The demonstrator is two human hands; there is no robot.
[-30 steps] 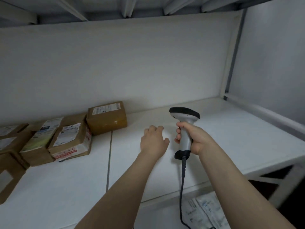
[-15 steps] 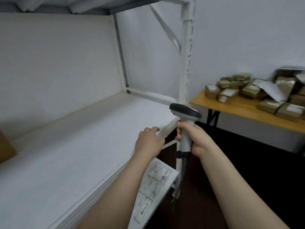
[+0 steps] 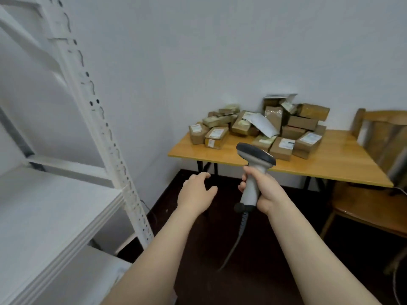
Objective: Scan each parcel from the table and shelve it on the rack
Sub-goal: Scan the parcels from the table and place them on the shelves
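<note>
A pile of several brown cardboard parcels (image 3: 275,128) with white labels lies on a wooden table (image 3: 319,164) against the far wall. My right hand (image 3: 264,190) grips the handle of a grey barcode scanner (image 3: 253,170), its black head raised and its cable hanging down. My left hand (image 3: 196,194) is empty, fingers loosely apart, held in the air left of the scanner. Both hands hover over the dark floor, short of the table. The white rack (image 3: 44,208) stands at the left; the visible part of its shelf is bare.
A perforated white rack post (image 3: 103,133) rises between me and the table. A wooden chair (image 3: 374,183) stands at the table's right end. Dark floor (image 3: 253,271) lies between rack and table. A lower rack shelf (image 3: 88,278) shows at the bottom left.
My view has swung right, away from the rack shelf with its parcels, toward the table. Both hands came off the shelf area and now hang over the floor; the scanner stays in my right hand.
</note>
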